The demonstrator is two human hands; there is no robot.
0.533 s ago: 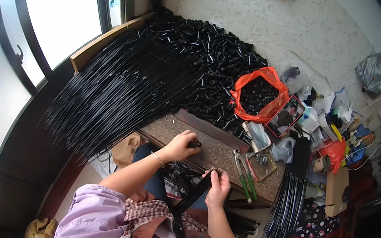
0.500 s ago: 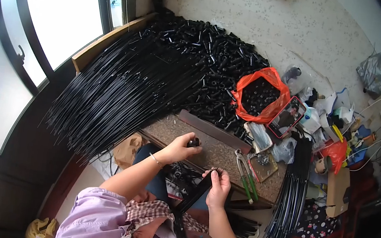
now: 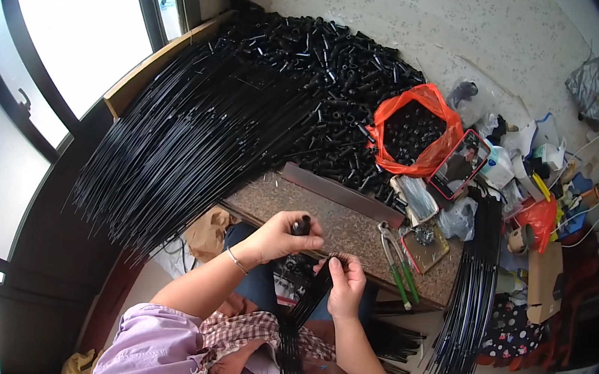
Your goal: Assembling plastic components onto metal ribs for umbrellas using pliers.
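Observation:
My left hand [image 3: 282, 236] is closed around a short black tube piece [image 3: 302, 225], held over the near edge of a speckled stone slab [image 3: 354, 228]. My right hand [image 3: 346, 284] grips a bundle of thin black rods [image 3: 296, 330] that runs down over my lap, with the rod tips pinched next to the left hand. Both hands almost touch in front of my body. A large fan of long black rods [image 3: 185, 134] lies to the left, and a heap of short black tubes [image 3: 330, 70] spreads beyond the slab.
Green-handled pliers [image 3: 399, 261] rest on the slab's right part. An orange bag of black tubes [image 3: 413, 130], a phone [image 3: 460, 163] and mixed clutter lie to the right. Another bundle of black rods [image 3: 472, 285] hangs at the right. Windows stand at the left.
My left hand has come nearer to my right hand with the tube piece. The right hand has shifted slightly with the rod bundle, so the two now meet.

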